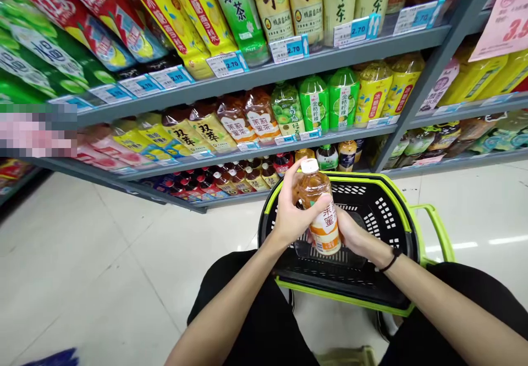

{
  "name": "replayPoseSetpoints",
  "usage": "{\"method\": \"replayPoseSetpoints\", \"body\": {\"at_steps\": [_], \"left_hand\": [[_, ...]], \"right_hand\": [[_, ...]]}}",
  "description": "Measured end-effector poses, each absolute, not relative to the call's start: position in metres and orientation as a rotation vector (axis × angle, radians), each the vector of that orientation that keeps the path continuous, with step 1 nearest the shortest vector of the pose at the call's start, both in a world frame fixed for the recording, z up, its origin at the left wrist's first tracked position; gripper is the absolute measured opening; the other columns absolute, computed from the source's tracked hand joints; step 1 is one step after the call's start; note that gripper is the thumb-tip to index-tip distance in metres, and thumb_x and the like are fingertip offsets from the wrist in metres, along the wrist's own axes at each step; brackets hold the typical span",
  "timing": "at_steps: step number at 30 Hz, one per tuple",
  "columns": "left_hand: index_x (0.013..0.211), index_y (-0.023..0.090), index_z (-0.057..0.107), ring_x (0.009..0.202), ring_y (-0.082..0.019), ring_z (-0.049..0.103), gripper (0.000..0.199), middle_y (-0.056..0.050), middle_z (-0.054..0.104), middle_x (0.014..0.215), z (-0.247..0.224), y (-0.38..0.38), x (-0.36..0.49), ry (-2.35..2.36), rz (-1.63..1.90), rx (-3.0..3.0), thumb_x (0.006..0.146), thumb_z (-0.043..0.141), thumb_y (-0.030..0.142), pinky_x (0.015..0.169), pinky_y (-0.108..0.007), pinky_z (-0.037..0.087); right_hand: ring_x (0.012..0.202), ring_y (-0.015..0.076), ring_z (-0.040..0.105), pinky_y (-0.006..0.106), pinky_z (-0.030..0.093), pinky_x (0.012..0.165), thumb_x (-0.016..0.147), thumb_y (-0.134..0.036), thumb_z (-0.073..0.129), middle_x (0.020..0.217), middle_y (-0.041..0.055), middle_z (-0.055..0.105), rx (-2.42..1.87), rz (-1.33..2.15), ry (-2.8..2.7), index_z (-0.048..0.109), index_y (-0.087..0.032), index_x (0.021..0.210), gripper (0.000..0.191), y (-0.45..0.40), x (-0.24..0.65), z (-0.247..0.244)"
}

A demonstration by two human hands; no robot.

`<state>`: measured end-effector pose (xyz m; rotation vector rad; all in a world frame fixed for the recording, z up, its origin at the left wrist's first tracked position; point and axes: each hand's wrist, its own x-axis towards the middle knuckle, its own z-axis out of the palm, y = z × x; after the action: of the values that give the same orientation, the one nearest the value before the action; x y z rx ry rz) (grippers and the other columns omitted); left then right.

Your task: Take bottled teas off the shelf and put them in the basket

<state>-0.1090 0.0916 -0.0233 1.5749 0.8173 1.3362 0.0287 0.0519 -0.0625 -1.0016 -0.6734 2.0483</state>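
Above the black shopping basket point(289, 271) with a lime-green rim, a bottle of amber tea point(324, 224) is tilted slightly, its white cap towards the shelves. My left hand point(292, 212) wraps round its upper part, thumb across the front of the white and orange label. From the right, my right hand point(348, 228) supports the bottle's lower side; most of its fingers are hidden behind the bottle. The basket stands between my knees, and only its perforated walls and floor show inside.
Shelves point(346, 47) of packed drinks with price tags rise in front. Loose bottles point(239, 179) fill the lowest shelf. The basket's green handle point(439, 225) sticks out to the right. Pale tiles point(103, 267) cover the floor. A blurred-out patch point(35, 131) hides something at far left.
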Motion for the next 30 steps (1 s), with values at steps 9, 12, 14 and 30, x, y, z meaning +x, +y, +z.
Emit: {"method": "replayPoseSetpoints", "body": {"at_steps": [9,12,14,30], "left_hand": [[0.141,0.019,0.055,0.112,-0.023,0.066,0.079,-0.011,0.067,0.127,-0.028,0.087,-0.099,0.899,1.253,1.442,0.075,0.091,0.042,0.099,-0.034,0.055],[0.142,0.018,0.056,0.110,-0.023,0.066,0.083,-0.011,0.069,0.120,-0.028,0.088,-0.097,0.884,1.223,1.448,0.072,0.092,0.045,0.096,-0.034,0.056],[0.146,0.018,0.054,0.111,-0.024,0.066,0.086,-0.011,0.070,0.119,-0.028,0.088,-0.096,0.883,1.212,1.464,0.074,0.091,0.047,0.097,-0.035,0.056],[0.145,0.017,0.056,0.116,-0.026,0.065,0.080,-0.010,0.071,0.113,-0.032,0.086,-0.101,0.860,1.192,1.444,0.077,0.090,0.043,0.103,-0.037,0.054]], "right_hand": [[0.060,0.0215,0.066,0.038,0.060,0.067,0.108,-0.052,0.023,0.083,0.0127,0.074,-0.919,2.170,-0.710,0.071,-0.013,0.113,0.062,0.046,0.034,-0.072],[0.057,0.0205,0.065,0.034,0.058,0.062,0.108,-0.052,0.024,0.081,0.0129,0.074,-0.952,2.159,-0.712,0.071,-0.012,0.110,0.062,0.046,0.036,-0.073],[0.058,0.0204,0.066,0.033,0.057,0.060,0.108,-0.050,0.023,0.081,0.0134,0.074,-0.990,2.155,-0.683,0.071,-0.011,0.108,0.062,0.047,0.037,-0.074],[0.075,0.0242,0.072,0.039,0.063,0.075,0.108,-0.057,0.030,0.080,0.0117,0.074,-1.037,2.155,-0.630,0.071,-0.015,0.103,0.059,0.047,0.035,-0.077]]}}
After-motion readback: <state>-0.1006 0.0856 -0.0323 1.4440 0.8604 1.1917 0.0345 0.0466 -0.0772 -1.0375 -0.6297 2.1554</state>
